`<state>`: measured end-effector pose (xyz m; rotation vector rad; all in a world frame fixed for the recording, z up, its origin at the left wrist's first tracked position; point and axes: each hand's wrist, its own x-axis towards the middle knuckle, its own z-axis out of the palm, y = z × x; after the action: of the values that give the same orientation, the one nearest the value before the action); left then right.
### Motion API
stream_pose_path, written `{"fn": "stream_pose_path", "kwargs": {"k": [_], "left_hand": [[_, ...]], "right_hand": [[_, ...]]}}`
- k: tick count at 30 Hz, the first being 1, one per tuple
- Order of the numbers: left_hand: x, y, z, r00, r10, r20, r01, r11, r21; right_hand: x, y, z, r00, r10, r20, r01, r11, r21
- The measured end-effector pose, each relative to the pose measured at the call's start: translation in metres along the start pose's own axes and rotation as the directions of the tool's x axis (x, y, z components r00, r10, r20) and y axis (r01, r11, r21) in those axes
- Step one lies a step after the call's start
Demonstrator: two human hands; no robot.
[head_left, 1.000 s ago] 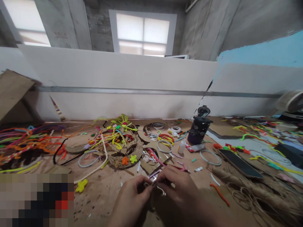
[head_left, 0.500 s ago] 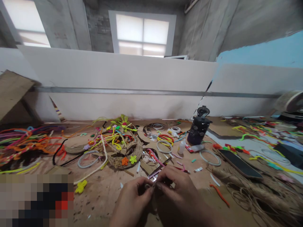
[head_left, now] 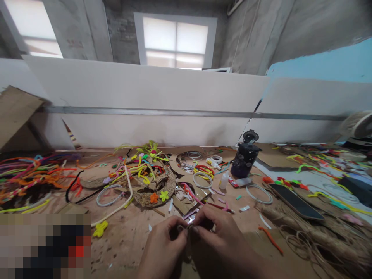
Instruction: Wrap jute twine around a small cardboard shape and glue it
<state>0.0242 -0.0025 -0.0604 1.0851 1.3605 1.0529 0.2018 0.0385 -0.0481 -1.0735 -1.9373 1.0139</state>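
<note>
My left hand (head_left: 168, 240) and my right hand (head_left: 216, 232) meet at the near middle of the table. Both pinch a thin tan cord (head_left: 189, 226) between thumb and forefinger; it looks like jute twine, and most of it is hidden by my fingers. Just beyond my fingertips lies a cardboard piece (head_left: 186, 207) with pink and red strips on it. A twine-wrapped ring (head_left: 171, 185) bearing orange and yellow pipe-cleaner flowers rests farther off to the left. The yellow flower (head_left: 100, 229) lies by itself on the tabletop, left of my left hand.
A dark bottle (head_left: 244, 161) with its lid up stands behind a small glue bottle (head_left: 223, 181). On the right are a phone (head_left: 296, 201), a heap of twine (head_left: 316, 232) and an orange pipe cleaner (head_left: 271, 240). Colourful pipe cleaners (head_left: 31, 178) pile up on the left.
My fingertips have shifted slightly on the tan cord, and a little more of it shows between them. The things on the table lie as before.
</note>
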Motion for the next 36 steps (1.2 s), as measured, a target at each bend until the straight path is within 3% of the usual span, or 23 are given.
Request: {"fn": "stream_pose_path", "kwargs": {"k": [9, 15, 19, 24, 26, 29, 32, 36], "left_hand": [[-0.001, -0.001, -0.002, 0.992, 0.123, -0.009, -0.120, 0.980, 0.157], [-0.007, 0.015, -0.003, 0.994, 0.107, 0.025, -0.110, 0.964, 0.241], [-0.006, 0.015, -0.006, 0.990, 0.138, 0.000, -0.131, 0.944, 0.303], [-0.001, 0.008, -0.008, 0.992, 0.124, -0.030, -0.115, 0.971, 0.211], [0.000, 0.009, -0.007, 0.997, 0.080, -0.017, -0.077, 0.989, 0.126], [0.000, 0.014, -0.004, 1.000, 0.017, -0.006, -0.017, 1.000, -0.009], [-0.001, 0.020, -0.001, 1.000, -0.024, -0.012, 0.023, 0.997, -0.075], [-0.002, 0.024, 0.000, 0.999, 0.003, -0.033, -0.006, 0.997, -0.077]], "right_hand": [[0.006, 0.001, -0.001, 0.997, 0.064, 0.044, -0.067, 0.996, 0.056], [0.004, -0.003, -0.002, 0.997, 0.034, 0.073, -0.039, 0.997, 0.066], [0.003, -0.003, -0.001, 0.997, 0.029, 0.077, -0.032, 0.999, 0.035], [0.002, -0.005, -0.001, 0.995, 0.059, 0.076, -0.065, 0.994, 0.082], [0.001, -0.007, -0.002, 0.998, 0.022, 0.051, -0.024, 0.999, 0.048], [0.000, -0.008, -0.004, 0.991, -0.131, 0.005, 0.131, 0.987, -0.091], [0.000, -0.003, -0.004, 0.956, -0.295, -0.010, 0.283, 0.926, -0.248], [-0.001, 0.004, 0.000, 0.907, -0.421, -0.026, 0.378, 0.840, -0.389]]}}
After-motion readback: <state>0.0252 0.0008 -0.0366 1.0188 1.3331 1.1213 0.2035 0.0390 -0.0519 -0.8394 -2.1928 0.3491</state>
